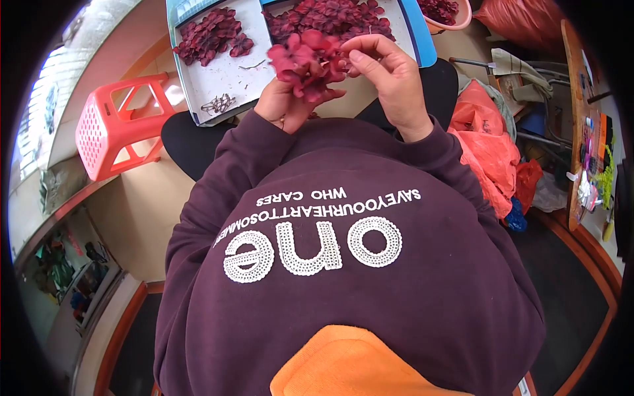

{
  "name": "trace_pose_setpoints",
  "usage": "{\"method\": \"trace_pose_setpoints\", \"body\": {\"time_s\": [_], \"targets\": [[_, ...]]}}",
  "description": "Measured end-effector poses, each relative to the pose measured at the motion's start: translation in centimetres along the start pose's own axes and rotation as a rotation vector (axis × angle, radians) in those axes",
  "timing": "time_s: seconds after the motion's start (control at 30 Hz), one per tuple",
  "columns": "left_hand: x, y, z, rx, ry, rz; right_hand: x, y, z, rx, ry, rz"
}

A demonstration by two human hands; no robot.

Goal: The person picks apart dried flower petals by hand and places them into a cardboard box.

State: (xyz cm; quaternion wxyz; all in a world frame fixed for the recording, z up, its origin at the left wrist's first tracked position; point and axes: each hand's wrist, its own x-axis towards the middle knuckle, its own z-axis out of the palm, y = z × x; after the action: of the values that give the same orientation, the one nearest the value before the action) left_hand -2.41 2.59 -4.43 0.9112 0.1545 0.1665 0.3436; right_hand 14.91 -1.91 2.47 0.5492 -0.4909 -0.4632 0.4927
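A bunch of dark red artificial flowers (307, 63) rests in my left hand (281, 105), whose fingers curl under and behind it. At the right edge of this bunch, the thumb and forefinger of my right hand (397, 82) are pinched together. What lies between those fingertips is too small to make out. Just beyond my hands, a blue-edged white tray (201, 82) holds more red flowers: a smaller heap (208, 36) on the left and a larger heap (323, 20) on the right. Several thin brown stems (218, 103) lie in its near left corner.
A pink plastic stool (99, 135) stands at left. To the right are red plastic bags (485, 142) and a metal-framed chair (522, 69). A pink basin (456, 23) with more flowers sits at the upper right. A wooden board-edged table (573, 125) carries small items.
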Motion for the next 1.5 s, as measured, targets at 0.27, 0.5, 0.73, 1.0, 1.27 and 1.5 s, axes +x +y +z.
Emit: {"method": "trace_pose_setpoints", "body": {"time_s": [0.27, 0.5, 0.73, 1.0, 1.27, 1.5], "targets": [[0.3, -0.1, 0.4, -0.041, 0.153, -0.111, -0.3, 0.9, 0.1, -0.098, 0.032, -0.174], [-0.2, -0.2, 1.3, 0.094, 0.269, -0.100, 0.4, 1.0, 0.6, -0.621, 0.014, -0.501], [-0.4, -0.4, 1.9, 0.103, 0.310, -0.052, 0.1, 1.7, 1.1, -0.444, 0.069, -0.352], [-0.2, -0.4, 1.2, 0.043, 0.206, -0.060, -0.1, 1.7, 1.6, -0.311, 0.007, -0.016], [-0.3, -0.4, 2.3, 0.079, 0.335, -0.163, 0.2, 3.2, 1.2, 0.074, 0.057, 0.163], [-0.2, -0.5, 1.4, 0.105, 0.283, -0.239, 0.4, 3.3, 1.1, 0.382, 0.062, 0.348]]}}
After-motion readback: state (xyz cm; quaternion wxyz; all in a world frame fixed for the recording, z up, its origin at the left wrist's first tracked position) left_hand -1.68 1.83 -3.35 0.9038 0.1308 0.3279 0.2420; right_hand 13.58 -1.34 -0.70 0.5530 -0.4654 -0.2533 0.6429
